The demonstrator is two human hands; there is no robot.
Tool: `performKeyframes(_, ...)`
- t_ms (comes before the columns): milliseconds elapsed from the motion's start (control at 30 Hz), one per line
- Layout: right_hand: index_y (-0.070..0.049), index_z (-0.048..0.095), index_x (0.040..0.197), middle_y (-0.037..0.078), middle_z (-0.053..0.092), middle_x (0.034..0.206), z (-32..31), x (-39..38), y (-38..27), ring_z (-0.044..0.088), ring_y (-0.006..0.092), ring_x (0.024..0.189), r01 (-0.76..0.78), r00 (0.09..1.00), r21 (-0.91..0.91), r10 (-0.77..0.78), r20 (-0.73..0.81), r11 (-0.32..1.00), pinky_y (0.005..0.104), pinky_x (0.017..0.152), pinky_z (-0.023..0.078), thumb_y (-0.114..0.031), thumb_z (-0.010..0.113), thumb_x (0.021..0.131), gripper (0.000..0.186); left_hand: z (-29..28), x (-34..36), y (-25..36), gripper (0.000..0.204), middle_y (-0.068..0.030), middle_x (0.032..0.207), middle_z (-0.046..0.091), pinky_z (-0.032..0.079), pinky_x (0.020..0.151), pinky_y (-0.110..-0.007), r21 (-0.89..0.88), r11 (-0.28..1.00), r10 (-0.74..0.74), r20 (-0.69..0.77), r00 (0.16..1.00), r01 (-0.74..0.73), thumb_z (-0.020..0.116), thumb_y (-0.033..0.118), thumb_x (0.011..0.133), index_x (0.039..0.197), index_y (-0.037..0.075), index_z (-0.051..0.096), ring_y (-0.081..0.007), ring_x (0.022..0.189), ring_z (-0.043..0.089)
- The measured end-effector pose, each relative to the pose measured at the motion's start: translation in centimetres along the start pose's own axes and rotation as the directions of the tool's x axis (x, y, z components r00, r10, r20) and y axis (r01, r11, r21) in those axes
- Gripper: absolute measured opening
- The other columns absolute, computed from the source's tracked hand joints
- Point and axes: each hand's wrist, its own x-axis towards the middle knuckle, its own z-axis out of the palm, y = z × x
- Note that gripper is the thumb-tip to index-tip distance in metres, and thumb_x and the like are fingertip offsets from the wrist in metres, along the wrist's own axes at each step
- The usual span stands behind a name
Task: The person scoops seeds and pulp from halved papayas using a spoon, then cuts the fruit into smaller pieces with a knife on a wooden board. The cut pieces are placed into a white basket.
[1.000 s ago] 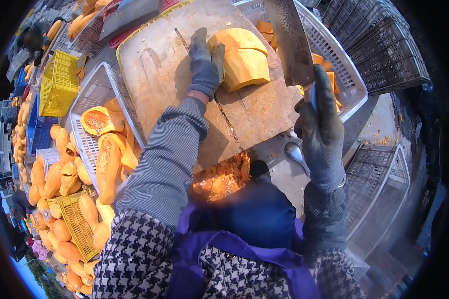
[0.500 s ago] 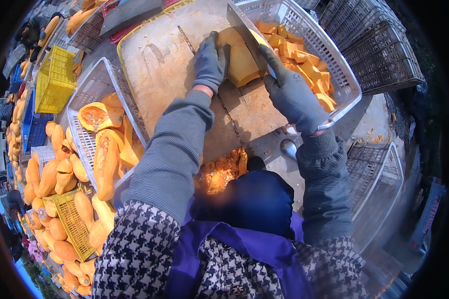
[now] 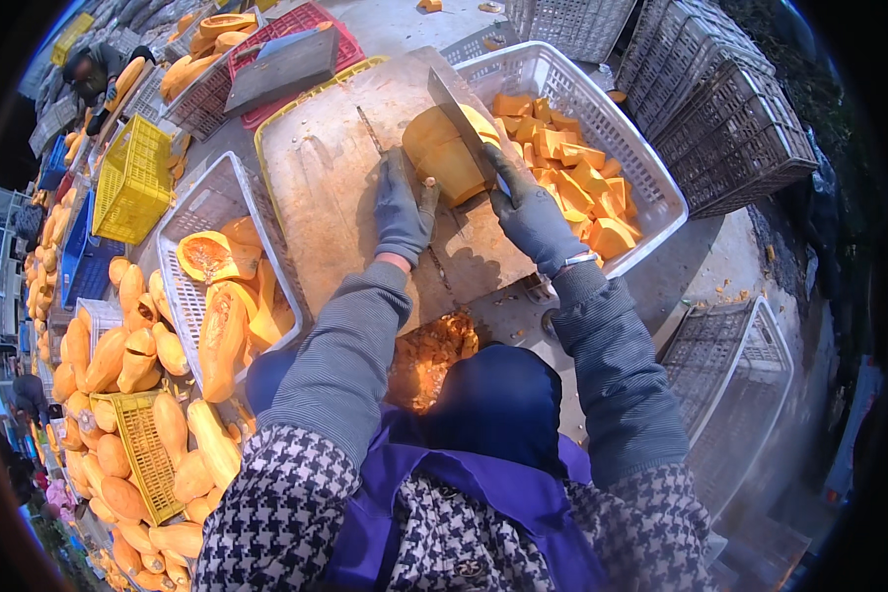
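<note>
On the wooden cutting board lies a thick chunk of orange pumpkin. My right hand, in a grey glove, is closed around the handle of a broad-bladed knife. Its blade stands across the pumpkin near the right end, with a pale cut part showing beyond it. My left hand, gloved too, lies beside the pumpkin's left side with fingers stretched and thumb apart. Whether its fingertips touch the pumpkin is unclear. The knife handle is mostly hidden by my right hand.
A white crate of cut pumpkin chunks adjoins the board's right side. Left of the board stands another white crate with halved pumpkins. Scraps lie below the board. Stacked crates rise at far right; whole pumpkins crowd the left.
The view has shifted, so the board sits lower. My left hand has slid nearer along the pumpkin's side and its thumb has spread. The knife remains in my right hand, at the pumpkin's right end.
</note>
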Motion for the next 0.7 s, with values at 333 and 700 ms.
performKeyframes(333, -0.017, 0.033, 0.143, 0.024, 0.051, 0.112, -3.2, 2.2, -3.7, 0.056, 0.0349, 0.096, -0.223, 0.928, -0.097, 0.242, 0.285, 0.97, 0.038, 0.086, 0.047, -0.017, 0.049, 0.09, 0.055, 3.5, 6.0, 2.5, 0.062, -0.0183, 0.142, 0.033, 0.024, 0.107, -0.05, 0.092, 0.996, -0.013, 0.086, 0.996, 0.005, 0.055, 0.036, 0.086, 0.138, 0.008, 0.036, -0.0387, 0.132, 0.027)
performKeyframes(700, -0.015, 0.032, 0.144, 0.008, 0.057, 0.071, -1.7, 7.7, -5.0, 0.057, 0.0112, 0.052, -0.217, 0.874, -0.287, 0.317, 0.369, 0.933, 0.0241, 0.046, 0.052, -0.033, 0.042, 0.097, 0.05, 4.7, 5.6, 1.6, 0.055, -0.0147, 0.134, 0.043, 0.022, 0.105, -0.052, 0.133, 0.989, 0.077, -0.06, 0.995, -0.068, 0.056, 0.041, 0.084, 0.128, 0.008, 0.048, -0.0343, 0.125, 0.036)
